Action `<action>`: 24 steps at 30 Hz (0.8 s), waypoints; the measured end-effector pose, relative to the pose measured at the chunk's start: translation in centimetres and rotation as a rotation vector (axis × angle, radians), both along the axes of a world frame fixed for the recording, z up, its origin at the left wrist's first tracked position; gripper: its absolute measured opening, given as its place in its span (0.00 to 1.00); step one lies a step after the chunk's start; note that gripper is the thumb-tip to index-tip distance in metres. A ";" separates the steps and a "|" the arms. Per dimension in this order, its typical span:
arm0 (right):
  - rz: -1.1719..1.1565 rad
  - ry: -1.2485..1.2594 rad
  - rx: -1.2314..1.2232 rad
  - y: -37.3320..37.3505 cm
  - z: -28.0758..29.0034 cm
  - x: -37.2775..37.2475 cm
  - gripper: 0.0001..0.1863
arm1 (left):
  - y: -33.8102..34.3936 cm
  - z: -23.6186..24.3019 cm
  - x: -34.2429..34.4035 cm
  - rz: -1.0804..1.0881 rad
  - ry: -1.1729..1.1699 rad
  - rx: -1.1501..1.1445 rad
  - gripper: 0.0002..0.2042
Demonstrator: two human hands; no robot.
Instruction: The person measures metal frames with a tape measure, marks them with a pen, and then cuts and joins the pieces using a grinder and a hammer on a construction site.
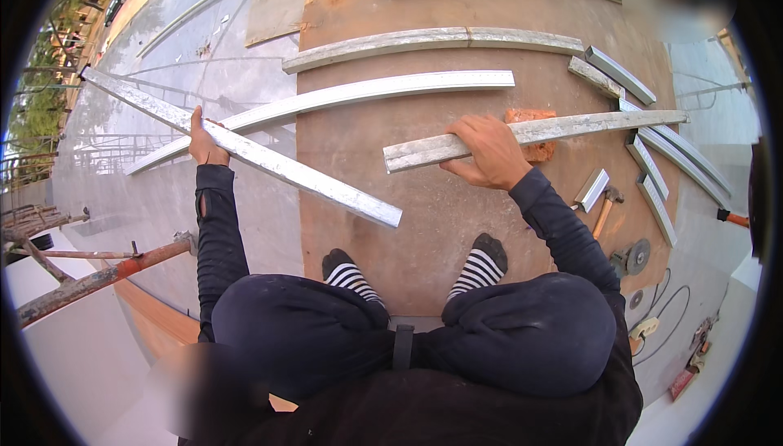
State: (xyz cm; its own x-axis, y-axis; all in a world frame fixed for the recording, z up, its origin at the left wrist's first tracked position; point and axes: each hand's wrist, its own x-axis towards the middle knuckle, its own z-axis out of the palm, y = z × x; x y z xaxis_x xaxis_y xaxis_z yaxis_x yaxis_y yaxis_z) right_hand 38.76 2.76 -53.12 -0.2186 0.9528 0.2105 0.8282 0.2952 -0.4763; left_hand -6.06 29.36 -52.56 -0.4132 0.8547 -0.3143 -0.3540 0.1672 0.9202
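My left hand (pixel 210 141) is wrapped round a long silver metal bar (pixel 306 177), which slants from the far left down toward the middle. That bar crosses over another long silver bar (pixel 391 89) lying behind it. My right hand (pixel 488 152) grips a weathered, whitish-grey bar (pixel 579 127) near its left end. The far part of this bar passes over an orange-red brick piece (pixel 536 150) and reaches toward several short metal pieces on the right. Both hands are closed, with the bars apart from each other.
A brown board (pixel 342 144) lies under my striped socks. Behind are more weathered bars (pixel 432 40). At the right are a short metal offcut (pixel 591 190), a hammer (pixel 604 213), a grinder with disc (pixel 636 257) and a corded power socket (pixel 645 329). A rusty pipe (pixel 102 283) stands left.
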 end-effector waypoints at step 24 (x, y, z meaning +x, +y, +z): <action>0.048 -0.079 -0.080 -3.0 1.3 1.5 0.27 | 5.3 -4.3 -5.8 0.165 -0.102 -0.129 0.25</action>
